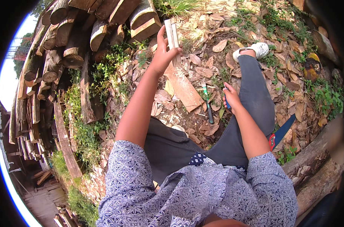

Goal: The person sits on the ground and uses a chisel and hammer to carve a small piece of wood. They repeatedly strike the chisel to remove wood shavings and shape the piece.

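My left hand (pixel 165 56) grips a pale strip of wood (pixel 171 36), thumb on the near side, fingers at its left edge. The strip stands tilted, with a lengthwise groove or split toward its upper end. Below it a flat wooden board (pixel 185 89) lies on the leaves, strewn with pale shavings. Near my right knee, my right hand (pixel 232 99) is closed around a slim tool with a dark blue handle (pixel 227 104); its kind is unclear. Between the board and that hand lies a tool with a black handle and green upper part (pixel 208 104).
Stacked logs and split timber (pixel 73 49) rise at the left. A saw with a red handle and dark blade (pixel 282 132) lies right of my leg. Thick logs (pixel 315 166) lie at the lower right. Dry leaves (pixel 219 46) and green weeds cover the ground.
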`<state>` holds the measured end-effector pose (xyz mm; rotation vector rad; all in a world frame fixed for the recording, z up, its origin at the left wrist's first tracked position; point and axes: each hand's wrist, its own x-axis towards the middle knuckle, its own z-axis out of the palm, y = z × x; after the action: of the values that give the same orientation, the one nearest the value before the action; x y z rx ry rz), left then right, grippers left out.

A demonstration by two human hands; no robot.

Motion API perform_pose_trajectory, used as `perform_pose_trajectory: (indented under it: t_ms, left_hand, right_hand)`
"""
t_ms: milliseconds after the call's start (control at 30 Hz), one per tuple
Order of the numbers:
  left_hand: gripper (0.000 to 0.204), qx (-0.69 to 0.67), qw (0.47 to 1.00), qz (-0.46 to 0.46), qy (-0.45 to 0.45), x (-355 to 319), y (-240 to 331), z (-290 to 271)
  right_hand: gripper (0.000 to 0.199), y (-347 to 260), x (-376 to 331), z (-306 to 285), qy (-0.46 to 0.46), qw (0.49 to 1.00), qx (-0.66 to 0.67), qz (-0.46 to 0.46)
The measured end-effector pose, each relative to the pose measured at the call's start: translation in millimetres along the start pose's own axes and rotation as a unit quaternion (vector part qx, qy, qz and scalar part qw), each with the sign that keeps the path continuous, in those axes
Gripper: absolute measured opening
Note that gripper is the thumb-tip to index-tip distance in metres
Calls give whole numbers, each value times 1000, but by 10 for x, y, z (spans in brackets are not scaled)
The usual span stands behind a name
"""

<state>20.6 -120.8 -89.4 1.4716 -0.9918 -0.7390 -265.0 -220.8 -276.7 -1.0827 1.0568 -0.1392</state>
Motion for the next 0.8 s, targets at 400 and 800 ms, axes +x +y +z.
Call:
perform_pose_trajectory:
  t_ms: [400, 800]
  left_hand:
    - [90, -117, 992, -41, -20, -479, 356, 368]
    - [73, -156, 930, -287, -166, -666, -135, -109]
  right_hand:
    - [55, 176, 136, 36, -5, 999, -35, 13]
    - [50, -373, 17, 483, -58, 970, 158, -173]
